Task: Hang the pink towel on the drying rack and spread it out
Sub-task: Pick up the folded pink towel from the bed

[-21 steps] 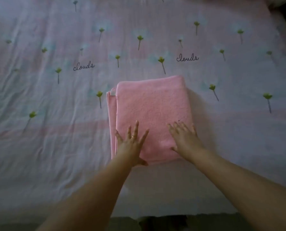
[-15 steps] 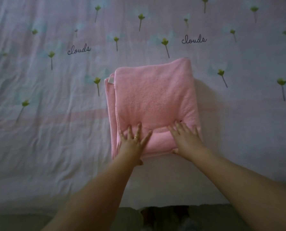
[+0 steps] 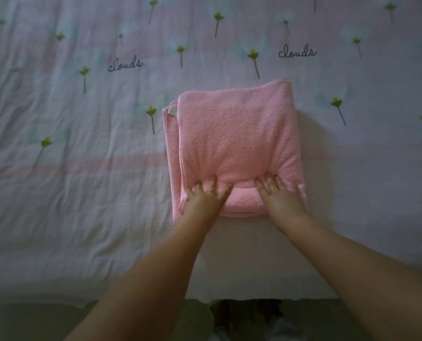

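Note:
The pink towel (image 3: 234,139) lies folded into a thick rectangle on the bed, with a small white tag at its far left corner. My left hand (image 3: 203,199) rests on the towel's near left part, fingers curled and pressing into the pile, a ring on one finger. My right hand (image 3: 280,195) sits on the near right part, fingers dug into the cloth so that a fold bunches up between both hands. Whether the thumbs reach under the towel's near edge is hidden. No drying rack is in view.
The bed is covered by a pale pink and white sheet (image 3: 82,193) printed with small green flowers and the word "clouds". Its near edge (image 3: 155,301) runs along the bottom, with dark floor below it.
Both hands went from lying flat with spread fingers to curling into the towel's near part, bunching up a fold. The view has shifted closer to the towel.

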Demonstrator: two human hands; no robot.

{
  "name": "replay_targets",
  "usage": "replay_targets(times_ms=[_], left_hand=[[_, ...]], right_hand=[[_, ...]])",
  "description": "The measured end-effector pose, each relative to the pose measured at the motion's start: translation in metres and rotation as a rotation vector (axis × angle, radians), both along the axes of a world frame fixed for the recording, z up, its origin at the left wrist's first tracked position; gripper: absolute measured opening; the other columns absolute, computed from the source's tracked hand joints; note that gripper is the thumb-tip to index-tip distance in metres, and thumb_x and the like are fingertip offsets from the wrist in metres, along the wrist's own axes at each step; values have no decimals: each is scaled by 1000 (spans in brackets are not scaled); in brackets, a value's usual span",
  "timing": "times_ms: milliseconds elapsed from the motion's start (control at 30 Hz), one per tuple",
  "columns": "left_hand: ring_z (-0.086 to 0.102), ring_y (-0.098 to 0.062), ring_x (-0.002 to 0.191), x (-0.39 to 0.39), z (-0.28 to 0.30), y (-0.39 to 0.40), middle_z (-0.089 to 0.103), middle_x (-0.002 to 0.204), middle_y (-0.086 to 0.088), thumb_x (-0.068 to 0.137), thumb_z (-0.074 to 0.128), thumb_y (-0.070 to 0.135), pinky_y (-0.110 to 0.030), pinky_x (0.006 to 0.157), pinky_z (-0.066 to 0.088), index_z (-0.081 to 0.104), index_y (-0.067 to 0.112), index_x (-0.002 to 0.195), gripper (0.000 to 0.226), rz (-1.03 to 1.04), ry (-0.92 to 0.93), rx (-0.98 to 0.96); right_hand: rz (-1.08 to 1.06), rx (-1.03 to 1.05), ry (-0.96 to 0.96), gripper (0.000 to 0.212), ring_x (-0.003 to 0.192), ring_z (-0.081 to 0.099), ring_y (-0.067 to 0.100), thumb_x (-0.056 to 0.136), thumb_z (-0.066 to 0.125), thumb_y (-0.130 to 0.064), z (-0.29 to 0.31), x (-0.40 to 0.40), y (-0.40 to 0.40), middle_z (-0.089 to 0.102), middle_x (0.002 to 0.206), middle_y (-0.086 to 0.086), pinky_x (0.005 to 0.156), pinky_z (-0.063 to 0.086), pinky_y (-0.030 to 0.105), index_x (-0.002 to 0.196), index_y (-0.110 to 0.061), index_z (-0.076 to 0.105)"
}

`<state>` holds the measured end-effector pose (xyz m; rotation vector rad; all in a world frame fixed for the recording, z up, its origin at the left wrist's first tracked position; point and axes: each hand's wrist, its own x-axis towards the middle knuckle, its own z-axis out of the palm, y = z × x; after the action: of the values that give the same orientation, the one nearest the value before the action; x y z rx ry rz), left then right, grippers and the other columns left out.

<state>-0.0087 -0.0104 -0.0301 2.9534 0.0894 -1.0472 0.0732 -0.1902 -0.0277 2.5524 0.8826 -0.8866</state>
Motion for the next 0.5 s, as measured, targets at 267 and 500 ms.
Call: replay_targets(times_ms=[267, 500], left_hand=[[62, -36, 97, 10, 84, 24, 50, 133, -10, 91, 44, 13, -47, 76, 55, 16, 39, 144, 65, 84, -220, -200], [60, -34, 103, 21, 206, 60, 56, 128, -9, 91, 46, 22, -40, 84, 48, 39, 36, 139, 51, 207, -396, -175]], right_hand=[[-43, 124, -50, 101, 148, 13, 25, 88, 57, -44, 68, -6, 7, -2, 163, 8, 114, 15, 61, 152, -14, -15], [-197, 415, 93, 130, 148, 15, 19, 63, 65, -71, 185, 9, 63, 3, 163, 0, 115, 18, 51, 153, -21, -15]])
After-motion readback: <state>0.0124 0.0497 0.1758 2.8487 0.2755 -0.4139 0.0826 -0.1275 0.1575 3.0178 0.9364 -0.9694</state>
